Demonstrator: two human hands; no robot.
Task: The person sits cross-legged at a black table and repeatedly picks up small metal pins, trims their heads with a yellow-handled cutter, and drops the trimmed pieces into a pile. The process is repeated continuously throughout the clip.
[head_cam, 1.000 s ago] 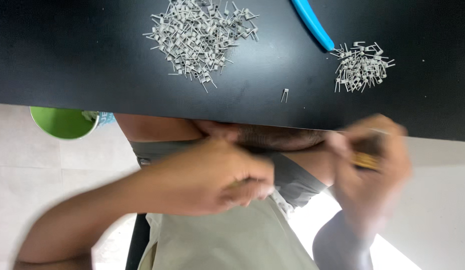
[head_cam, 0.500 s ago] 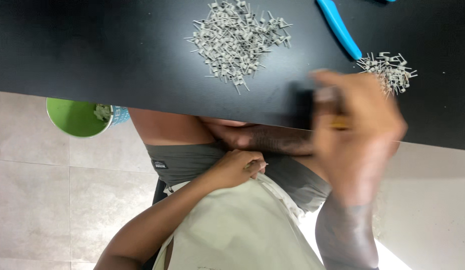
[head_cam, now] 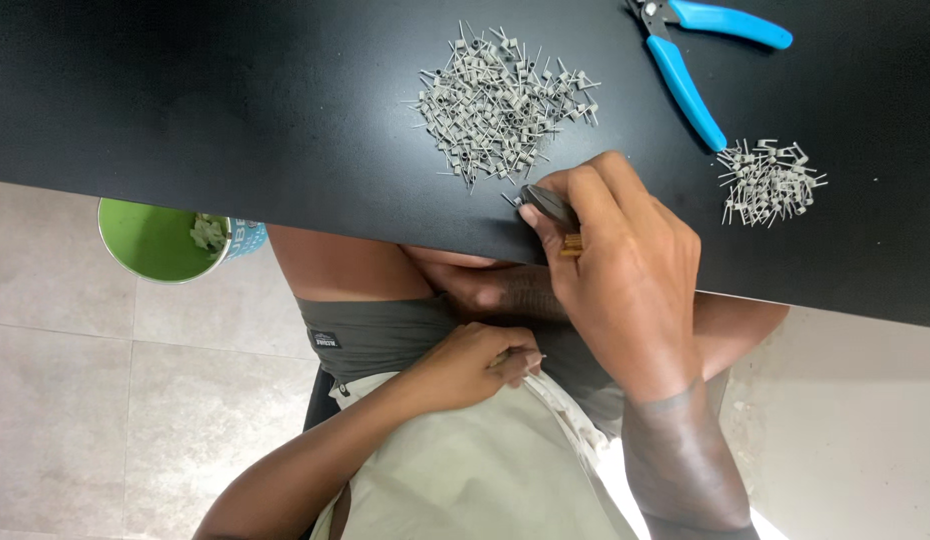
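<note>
While right hand (head_cam: 625,270) pinches dark tool (head_cam: 547,203) beside coil pile (head_cam: 500,100), left hand (head_cam: 480,365) curled at lap, contents unclear.

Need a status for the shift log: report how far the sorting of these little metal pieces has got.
Done, apparently: a small pile lies apart beside the blue-handled pliers. In hand: the right hand grips a dark tool at the table edge, near the large pile; the left hand pinches something thin in the lap. Left: the large pile, clearly bigger.
</note>
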